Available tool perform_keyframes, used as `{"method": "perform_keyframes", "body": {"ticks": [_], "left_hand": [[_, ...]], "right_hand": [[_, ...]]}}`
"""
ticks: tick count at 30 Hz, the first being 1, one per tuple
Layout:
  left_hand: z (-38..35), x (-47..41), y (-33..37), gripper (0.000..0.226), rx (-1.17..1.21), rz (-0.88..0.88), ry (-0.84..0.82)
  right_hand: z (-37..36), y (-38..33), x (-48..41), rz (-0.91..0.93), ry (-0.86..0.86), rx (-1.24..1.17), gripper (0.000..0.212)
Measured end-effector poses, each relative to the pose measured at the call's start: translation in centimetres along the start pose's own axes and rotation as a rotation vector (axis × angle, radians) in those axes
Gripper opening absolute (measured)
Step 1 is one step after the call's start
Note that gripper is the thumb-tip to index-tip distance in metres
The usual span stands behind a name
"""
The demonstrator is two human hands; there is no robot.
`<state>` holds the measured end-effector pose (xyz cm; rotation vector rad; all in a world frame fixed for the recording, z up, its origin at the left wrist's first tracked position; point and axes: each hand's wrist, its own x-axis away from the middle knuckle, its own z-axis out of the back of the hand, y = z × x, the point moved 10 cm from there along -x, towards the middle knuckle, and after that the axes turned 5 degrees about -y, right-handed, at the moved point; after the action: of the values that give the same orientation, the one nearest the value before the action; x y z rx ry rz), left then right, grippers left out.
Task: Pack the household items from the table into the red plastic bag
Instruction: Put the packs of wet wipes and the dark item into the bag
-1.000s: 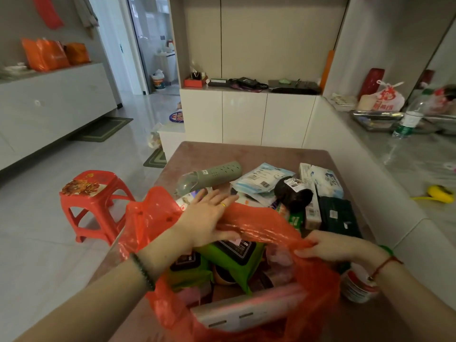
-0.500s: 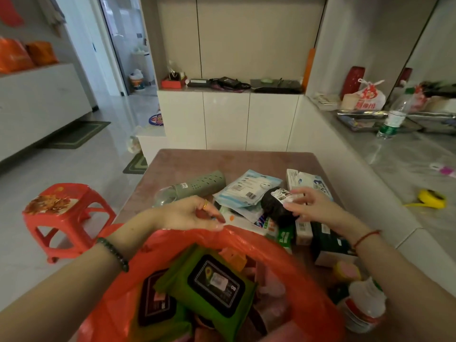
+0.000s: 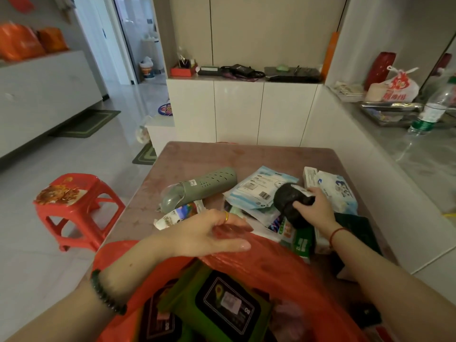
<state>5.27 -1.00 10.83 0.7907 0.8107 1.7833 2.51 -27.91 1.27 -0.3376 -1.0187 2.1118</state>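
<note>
The red plastic bag (image 3: 283, 272) gapes open at the near edge of the table, with green wipe packs (image 3: 222, 304) inside. My left hand (image 3: 209, 233) pinches the bag's far rim between thumb and fingers. My right hand (image 3: 313, 208) is closed around a black roll with a white label (image 3: 287, 201), which lies on the pile. Around it lie a blue mask packet (image 3: 259, 191), a white wipes pack (image 3: 338, 191), a grey-green perforated tube case (image 3: 204, 186) and a small colourful packet (image 3: 180, 213).
The pinkish table (image 3: 222, 154) butts against a white counter (image 3: 370, 169) on the right. A red plastic stool (image 3: 74, 206) stands on the floor to the left. White cabinets (image 3: 239, 107) stand behind. A water bottle (image 3: 434, 109) and a steel tray sit on the right counter.
My right hand left the bag's rim, reached out to the pile and closed on the black roll. My left hand shifted from pressing on the bag to pinching its far rim.
</note>
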Motion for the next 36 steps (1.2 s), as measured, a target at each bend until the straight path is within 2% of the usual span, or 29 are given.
{"method": "perform_keyframes", "body": {"ticks": [2, 4, 5, 7, 9, 11, 13, 14, 16, 20, 23, 26, 30, 33, 34, 36], "left_hand": [[-0.4, 0.9, -0.1, 0.043, -0.067, 0.000, -0.044], [-0.8, 1.5, 0.0, 0.047, -0.159, -0.021, -0.058], [-0.9, 1.7, 0.0, 0.041, -0.204, -0.037, -0.050], [-0.9, 2.0, 0.2, 0.019, -0.249, -0.080, -0.008], [-0.6, 2.2, 0.1, 0.012, -0.195, -0.084, 0.054], [-0.3, 2.1, 0.2, 0.023, -0.082, -0.064, 0.114], [0.2, 2.0, 0.4, 0.035, -0.017, -0.038, 0.180], [0.4, 1.9, 0.4, 0.034, -0.002, -0.017, 0.209], [0.7, 1.8, 0.1, 0.027, 0.020, 0.028, 0.247], [0.1, 1.6, -0.8, 0.034, 0.079, 0.077, 0.231], [-0.1, 1.3, -1.7, 0.046, 0.145, 0.095, 0.228], [0.6, 0.6, -1.7, 0.040, 0.203, 0.069, 0.266], [1.8, -1.0, -0.4, 0.037, 0.260, -0.007, 0.343], [2.2, -2.2, 0.4, 0.038, 0.288, -0.056, 0.357], [2.3, -2.4, 0.4, 0.039, 0.290, -0.065, 0.354], [2.4, -2.7, -0.2, 0.042, 0.289, -0.062, 0.328]], "right_hand": [[1.8, -2.3, 2.8, 0.039, -0.002, -0.260, 0.055], [3.7, -5.6, 7.6, 0.159, -0.062, -0.562, 0.050], [5.1, -7.6, 10.7, 0.256, -0.100, -0.678, 0.051], [7.4, -11.5, 18.4, 0.529, -0.170, -0.741, 0.056], [7.9, -13.3, 25.8, 0.795, -0.170, -0.554, 0.063], [5.9, -13.1, 30.8, 0.987, -0.118, -0.166, 0.072], [2.5, -11.1, 32.5, 1.103, -0.077, 0.230, 0.076], [1.2, -9.8, 32.2, 1.130, -0.065, 0.343, 0.075], [0.2, -7.4, 29.7, 1.049, -0.050, 0.369, 0.077], [0.3, -4.1, 25.2, 0.852, -0.008, 0.428, 0.090], [-0.1, -4.6, 25.0, 0.833, 0.010, 0.533, 0.088], [-1.3, -5.2, 24.4, 0.816, 0.012, 0.631, 0.088], [-3.4, -7.0, 23.4, 0.907, -0.046, 0.753, 0.091], [-4.2, -7.9, 20.3, 0.737, -0.137, 0.887, 0.106], [-4.2, -8.3, 19.6, 0.670, -0.157, 0.935, 0.103], [-4.1, -7.9, 17.7, 0.496, -0.309, 0.971, 0.080]]}}
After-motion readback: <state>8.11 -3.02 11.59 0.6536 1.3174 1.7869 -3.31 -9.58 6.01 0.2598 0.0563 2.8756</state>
